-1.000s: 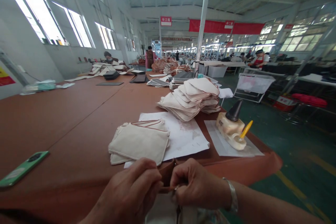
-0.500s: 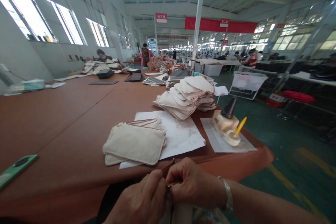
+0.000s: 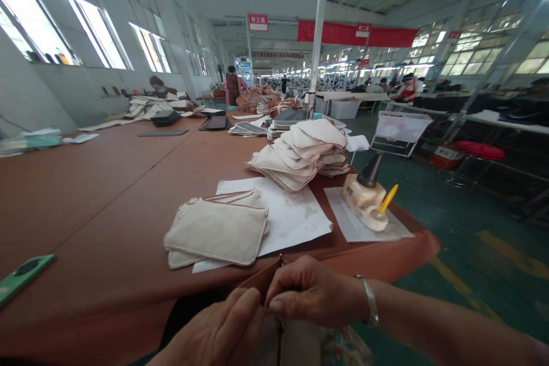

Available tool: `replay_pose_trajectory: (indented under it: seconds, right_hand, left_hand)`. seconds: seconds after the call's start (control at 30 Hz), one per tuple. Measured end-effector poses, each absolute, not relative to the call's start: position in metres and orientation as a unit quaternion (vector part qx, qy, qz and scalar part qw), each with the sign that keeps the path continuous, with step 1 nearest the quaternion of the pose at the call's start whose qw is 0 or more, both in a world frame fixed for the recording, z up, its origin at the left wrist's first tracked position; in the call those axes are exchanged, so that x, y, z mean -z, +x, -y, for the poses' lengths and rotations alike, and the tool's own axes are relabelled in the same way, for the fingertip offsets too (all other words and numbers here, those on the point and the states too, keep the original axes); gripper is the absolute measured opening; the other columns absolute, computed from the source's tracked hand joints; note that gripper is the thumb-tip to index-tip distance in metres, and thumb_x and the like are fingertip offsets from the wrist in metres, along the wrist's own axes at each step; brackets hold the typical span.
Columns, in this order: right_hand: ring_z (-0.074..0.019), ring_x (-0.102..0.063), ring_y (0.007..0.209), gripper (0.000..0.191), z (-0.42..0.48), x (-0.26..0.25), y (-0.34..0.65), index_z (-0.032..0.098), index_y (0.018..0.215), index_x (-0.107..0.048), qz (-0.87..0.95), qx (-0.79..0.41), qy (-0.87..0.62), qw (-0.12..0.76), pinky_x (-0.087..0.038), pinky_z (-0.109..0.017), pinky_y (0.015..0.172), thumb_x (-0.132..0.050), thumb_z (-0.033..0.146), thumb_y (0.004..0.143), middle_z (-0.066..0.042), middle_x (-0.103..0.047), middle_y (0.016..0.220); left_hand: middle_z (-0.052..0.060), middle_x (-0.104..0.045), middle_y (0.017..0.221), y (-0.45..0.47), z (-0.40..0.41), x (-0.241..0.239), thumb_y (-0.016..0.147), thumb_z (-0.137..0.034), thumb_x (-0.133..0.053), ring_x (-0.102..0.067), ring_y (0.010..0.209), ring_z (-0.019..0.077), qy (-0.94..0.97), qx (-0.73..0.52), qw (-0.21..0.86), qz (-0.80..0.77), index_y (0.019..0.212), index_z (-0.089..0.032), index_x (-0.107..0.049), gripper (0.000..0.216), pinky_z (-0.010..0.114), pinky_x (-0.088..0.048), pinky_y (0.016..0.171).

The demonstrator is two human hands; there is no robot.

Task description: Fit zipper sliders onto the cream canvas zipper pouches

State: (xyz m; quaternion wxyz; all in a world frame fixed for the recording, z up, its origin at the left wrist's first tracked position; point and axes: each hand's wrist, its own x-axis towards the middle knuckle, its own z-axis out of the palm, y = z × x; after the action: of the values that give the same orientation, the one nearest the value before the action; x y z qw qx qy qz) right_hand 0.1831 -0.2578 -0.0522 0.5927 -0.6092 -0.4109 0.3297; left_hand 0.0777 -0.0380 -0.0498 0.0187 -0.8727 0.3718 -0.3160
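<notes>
I see the right hand (image 3: 315,291) with its fingers pinched on the edge of a brown piece (image 3: 263,277). The left hand (image 3: 223,326) has bent fingers and grips it too, so the piece sits right between them. Just past the left hand, a pile of cream pieces (image 3: 217,231) lies on the desk (image 3: 124,217). Farther past the right hand stands a pale bottle (image 3: 362,197) with a black top.
</notes>
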Motion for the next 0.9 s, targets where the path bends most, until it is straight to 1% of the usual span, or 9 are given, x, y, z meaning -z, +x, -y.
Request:
replay_pose_trajectory:
  seconds: [0.17,0.27,0.33,0.4,0.5,0.57,0.63,0.77,0.9]
  right_hand:
    - [-0.0115,-0.056,0.065,0.018,0.261,0.056,0.183,0.011,0.086,-0.068,0.475,-0.208,-0.667,0.535,-0.042,-0.019,0.057,-0.067,0.028,0.081,-0.004,-0.065,0.076]
    - [-0.0091,-0.053,0.060,0.011,0.263,0.054,0.184,0.012,0.083,-0.066,0.480,-0.194,-0.692,0.503,-0.038,-0.017,0.053,-0.067,0.021,0.079,0.000,-0.062,0.070]
    - [-0.0086,-0.053,0.060,0.009,0.264,0.051,0.186,0.011,0.084,-0.066,0.482,-0.207,-0.689,0.500,-0.038,-0.016,0.053,-0.066,0.018,0.078,0.000,-0.062,0.072]
    - [-0.0089,-0.054,0.063,0.008,0.264,0.048,0.187,0.011,0.084,-0.065,0.484,-0.221,-0.677,0.508,-0.040,-0.016,0.056,-0.066,0.017,0.078,-0.001,-0.062,0.075]
    - [-0.0095,-0.055,0.066,0.009,0.263,0.048,0.188,0.011,0.083,-0.064,0.485,-0.229,-0.667,0.517,-0.041,-0.016,0.058,-0.068,0.017,0.078,-0.001,-0.063,0.077]
    - [-0.0095,-0.055,0.066,0.008,0.263,0.050,0.188,0.012,0.083,-0.064,0.481,-0.232,-0.672,0.513,-0.041,-0.017,0.058,-0.068,0.018,0.078,-0.001,-0.063,0.077]
    - [-0.0098,-0.056,0.066,0.009,0.263,0.052,0.189,0.012,0.083,-0.065,0.476,-0.237,-0.680,0.505,-0.041,-0.017,0.058,-0.069,0.019,0.079,-0.001,-0.064,0.077]
    - [-0.0093,-0.054,0.063,0.016,0.262,0.050,0.191,0.012,0.083,-0.065,0.458,-0.249,-0.704,0.482,-0.039,-0.017,0.055,-0.073,0.025,0.078,0.000,-0.062,0.074]
    - [-0.0094,-0.053,0.064,0.013,0.261,0.047,0.193,0.013,0.079,-0.065,0.491,-0.232,-0.711,0.446,-0.039,-0.018,0.058,-0.071,0.025,0.081,0.001,-0.060,0.071]
  left_hand:
    - [0.008,-0.071,0.102,0.081,0.042,0.060,0.094,-0.008,-0.038,-0.070,0.076,0.0137,-0.898,0.262,-0.066,-0.347,0.111,-0.014,-0.059,0.028,0.018,-0.056,0.074]
    - [0.008,-0.068,0.109,0.080,0.045,0.053,0.091,-0.009,-0.045,-0.069,0.090,0.0164,-0.909,0.222,-0.132,-0.326,0.109,-0.017,-0.060,0.025,0.019,-0.055,0.081]
    - [0.009,-0.066,0.108,0.082,0.047,0.045,0.093,-0.015,-0.046,-0.067,0.096,0.0173,-0.913,0.189,-0.218,-0.289,0.111,-0.018,-0.059,0.023,0.019,-0.054,0.081]
    - [0.007,-0.065,0.099,0.088,0.048,0.040,0.097,-0.021,-0.043,-0.065,0.088,0.0157,-0.911,0.121,-0.310,-0.245,0.108,-0.019,-0.060,0.020,0.018,-0.052,0.076]
    - [0.003,-0.060,0.083,0.098,0.050,0.040,0.099,-0.032,-0.044,-0.061,0.075,0.0136,-0.900,-0.003,-0.388,-0.199,0.089,-0.019,-0.066,0.027,0.019,-0.047,0.068]
    - [0.002,-0.058,0.077,0.103,0.051,0.042,0.097,-0.038,-0.048,-0.058,0.071,0.0135,-0.890,-0.042,-0.412,-0.190,0.078,-0.018,-0.067,0.034,0.020,-0.044,0.065]
    - [0.002,-0.058,0.076,0.107,0.052,0.042,0.096,-0.038,-0.051,-0.057,0.071,0.0132,-0.881,-0.058,-0.428,-0.192,0.077,-0.017,-0.068,0.034,0.020,-0.042,0.064]
    - [0.001,-0.061,0.085,0.109,0.054,0.037,0.095,-0.033,-0.054,-0.058,0.076,0.0129,-0.866,-0.073,-0.446,-0.211,0.083,-0.017,-0.067,0.024,0.019,-0.042,0.069]
    - [0.000,-0.062,0.080,0.107,0.058,0.035,0.092,-0.025,-0.054,-0.056,0.073,0.0127,-0.877,-0.067,-0.446,-0.165,0.075,-0.017,-0.062,0.020,0.019,-0.041,0.067]
